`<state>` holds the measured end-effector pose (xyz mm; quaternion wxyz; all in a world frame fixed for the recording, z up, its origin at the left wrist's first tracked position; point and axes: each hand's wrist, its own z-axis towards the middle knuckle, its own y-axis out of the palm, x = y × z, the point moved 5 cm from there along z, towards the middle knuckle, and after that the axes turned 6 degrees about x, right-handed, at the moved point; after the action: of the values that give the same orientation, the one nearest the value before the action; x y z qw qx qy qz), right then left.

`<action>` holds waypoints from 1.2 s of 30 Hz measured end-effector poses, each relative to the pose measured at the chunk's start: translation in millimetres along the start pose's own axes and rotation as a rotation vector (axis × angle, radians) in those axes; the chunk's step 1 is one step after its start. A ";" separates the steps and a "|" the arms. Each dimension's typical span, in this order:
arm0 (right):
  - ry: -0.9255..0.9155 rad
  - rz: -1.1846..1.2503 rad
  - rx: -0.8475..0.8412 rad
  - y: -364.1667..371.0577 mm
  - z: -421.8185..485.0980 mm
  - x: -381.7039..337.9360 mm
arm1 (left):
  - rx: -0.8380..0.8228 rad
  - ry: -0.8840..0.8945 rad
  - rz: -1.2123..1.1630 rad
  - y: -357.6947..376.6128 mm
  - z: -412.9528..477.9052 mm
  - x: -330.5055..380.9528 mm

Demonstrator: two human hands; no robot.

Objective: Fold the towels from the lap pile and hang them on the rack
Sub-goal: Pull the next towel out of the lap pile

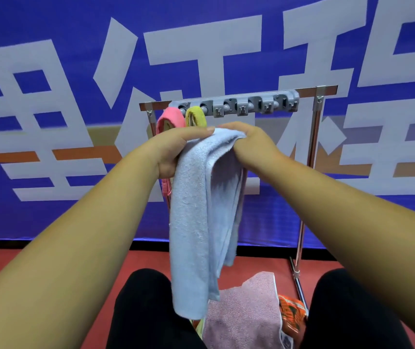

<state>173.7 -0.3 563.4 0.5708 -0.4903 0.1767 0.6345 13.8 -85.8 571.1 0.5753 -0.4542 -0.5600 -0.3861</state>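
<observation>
Head view: two towels (170,117) hang on the rack (251,105); a lap pile (244,313) waits. Left hand (173,148) and right hand (250,139) clutch a blue towel (196,222)

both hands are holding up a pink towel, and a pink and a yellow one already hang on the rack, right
Not quite. The head view shows the left hand and right hand holding up a light blue towel, not a pink one. A pink towel and a yellow towel do already hang on the rack.
</observation>
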 end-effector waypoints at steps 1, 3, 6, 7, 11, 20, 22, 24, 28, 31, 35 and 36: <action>-0.004 0.023 0.005 0.6 0.4 -7.2 | 0.011 -0.004 0.000 -4.7 -0.4 -2.2; 0.007 0.015 0.006 2.6 2.8 -19.0 | 0.031 0.000 0.016 -10.8 0.1 -7.4; -0.007 -0.057 0.027 3.2 9.7 -31.0 | 0.118 0.052 0.090 -15.5 6.7 -15.4; -0.027 -0.121 0.036 3.3 12.1 -35.5 | 0.165 0.075 0.133 -15.3 7.6 -16.8; -0.147 -0.514 0.030 4.7 25.3 -52.3 | 0.410 0.274 0.423 -8.7 8.7 -12.9; -0.188 -0.923 0.010 4.2 48.2 -55.2 | 0.462 0.369 0.537 46.5 24.2 -27.8; -0.186 -0.953 0.022 1.6 49.6 -51.9 | 0.517 0.335 0.587 49.4 28.7 -33.8; -0.187 -0.947 0.048 -4.7 49.3 -49.3 | 0.557 0.303 0.632 50.4 34.3 -39.7; -0.156 -0.938 0.047 -17.6 47.3 -42.1 | 0.550 0.277 0.738 49.3 42.1 -49.6; -0.133 -0.888 0.094 -30.0 45.7 -34.5 | 0.554 0.286 0.799 43.0 42.6 -52.9; -0.070 -0.932 0.127 -42.3 42.6 -18.0 | 0.630 0.340 0.825 28.6 38.3 -33.4; -0.042 -0.939 0.116 -43.4 41.2 -12.1 | 0.639 0.353 0.832 26.2 37.0 -25.5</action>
<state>193.8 37.8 606.8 0.8259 -0.4714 -0.0404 0.3066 26.0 -44.5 541.9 0.8738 -0.3683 -0.3175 -0.0074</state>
